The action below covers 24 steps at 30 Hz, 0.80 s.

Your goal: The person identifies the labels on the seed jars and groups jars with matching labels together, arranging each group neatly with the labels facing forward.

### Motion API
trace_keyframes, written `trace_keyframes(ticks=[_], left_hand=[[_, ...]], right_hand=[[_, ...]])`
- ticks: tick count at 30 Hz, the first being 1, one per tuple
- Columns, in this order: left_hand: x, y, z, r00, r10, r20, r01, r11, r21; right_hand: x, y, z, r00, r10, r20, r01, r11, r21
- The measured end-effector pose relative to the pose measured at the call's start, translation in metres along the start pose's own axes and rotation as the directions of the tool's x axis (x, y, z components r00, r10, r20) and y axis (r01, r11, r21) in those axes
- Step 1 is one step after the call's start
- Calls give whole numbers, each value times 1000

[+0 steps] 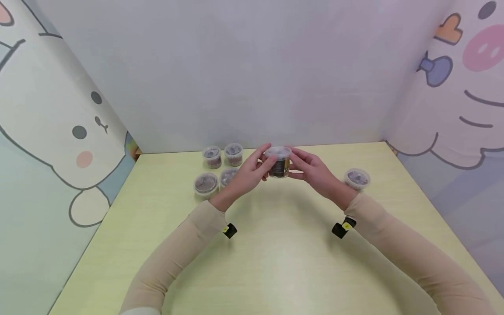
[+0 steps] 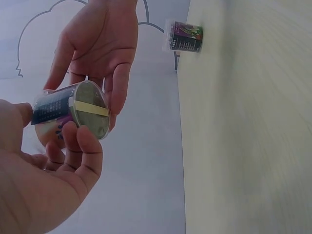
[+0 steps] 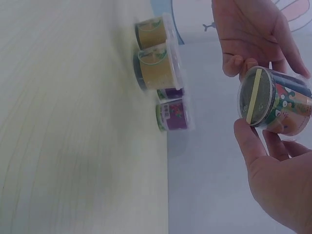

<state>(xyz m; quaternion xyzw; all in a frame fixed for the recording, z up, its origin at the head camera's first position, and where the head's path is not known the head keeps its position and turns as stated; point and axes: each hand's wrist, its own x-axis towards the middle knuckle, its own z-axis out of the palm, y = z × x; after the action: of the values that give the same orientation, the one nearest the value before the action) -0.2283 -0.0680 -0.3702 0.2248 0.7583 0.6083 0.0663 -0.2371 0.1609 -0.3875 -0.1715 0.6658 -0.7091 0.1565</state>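
Note:
Both hands hold a small clear plastic tub (image 1: pixel 281 165) above the table, near its back edge. My left hand (image 1: pixel 252 170) grips it from the left, thumb across the front near the rim. On the opposite side, my right hand (image 1: pixel 316 173) has its fingers and thumb around the wall. The tub stands upright with a pale lid on top and a dark, colourful printed label. Its underside (image 2: pixel 92 109) shows in the left wrist view, grey with a yellow strip across it. In the right wrist view the label (image 3: pixel 287 107) carries an orange and green picture.
Several similar lidded tubs (image 1: pixel 206 183) stand grouped at the back left, one partly behind the left wrist. Another tub (image 1: pixel 357 178) stands on the right beside the right forearm. The pale yellow table (image 1: pixel 275 258) meets a plain wall (image 1: pixel 252 78) at the back.

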Motion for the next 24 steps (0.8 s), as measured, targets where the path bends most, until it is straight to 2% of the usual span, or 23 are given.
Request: trace_keyframes(ticks=[7, 15, 24], left_hand=[[-2, -4, -2, 999, -29, 18, 29, 1000, 4], [-1, -5, -2, 999, -42, 23, 41, 999, 8], [-3, -4, -3, 999, -41, -3, 41, 998, 42]], right_hand=[[-1, 1, 2, 1000, 8, 6, -8, 1000, -7], [-1, 3, 5, 1000, 18, 15, -19, 999, 41], [1, 7, 9, 995, 33, 92, -41, 996, 85]])
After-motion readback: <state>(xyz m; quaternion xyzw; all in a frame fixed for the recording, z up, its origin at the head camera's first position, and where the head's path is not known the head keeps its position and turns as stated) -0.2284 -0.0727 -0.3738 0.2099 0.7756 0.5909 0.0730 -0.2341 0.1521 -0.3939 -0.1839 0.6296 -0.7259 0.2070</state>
